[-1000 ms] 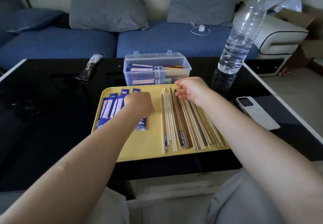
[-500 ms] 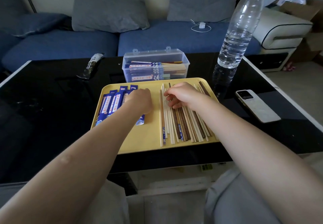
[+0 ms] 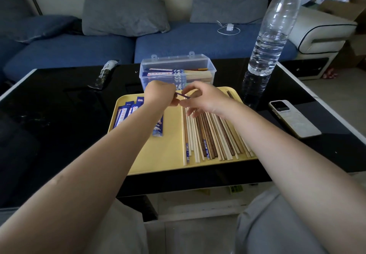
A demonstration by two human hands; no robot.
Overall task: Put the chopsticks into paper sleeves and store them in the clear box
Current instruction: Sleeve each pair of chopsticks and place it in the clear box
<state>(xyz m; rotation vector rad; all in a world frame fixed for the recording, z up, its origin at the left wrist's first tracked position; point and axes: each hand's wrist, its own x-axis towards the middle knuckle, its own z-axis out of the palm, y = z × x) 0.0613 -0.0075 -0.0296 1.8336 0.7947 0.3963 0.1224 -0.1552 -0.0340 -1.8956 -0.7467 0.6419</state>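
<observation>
The left hand (image 3: 159, 95) pinches a thin blue sleeve (image 3: 182, 95) just in front of the clear box (image 3: 177, 71). Its long axis runs sideways, open end apparently toward the right hand (image 3: 206, 100), whose loosely spread fingers hold nothing I can make out. The flimsy mouth could crumple, or a chopstick (image 3: 200, 135) taken from the row nearer than the box could roll its neighbours.

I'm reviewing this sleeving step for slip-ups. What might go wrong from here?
1. The left hand pinches a paper sleeve by its thin edge; it may crumple or slip.
2. The right hand hovers over the loose chopsticks; a brush might scatter them off the yellow tray.
3. The water bottle stands close; a reach to the clear box could tip it.
</observation>
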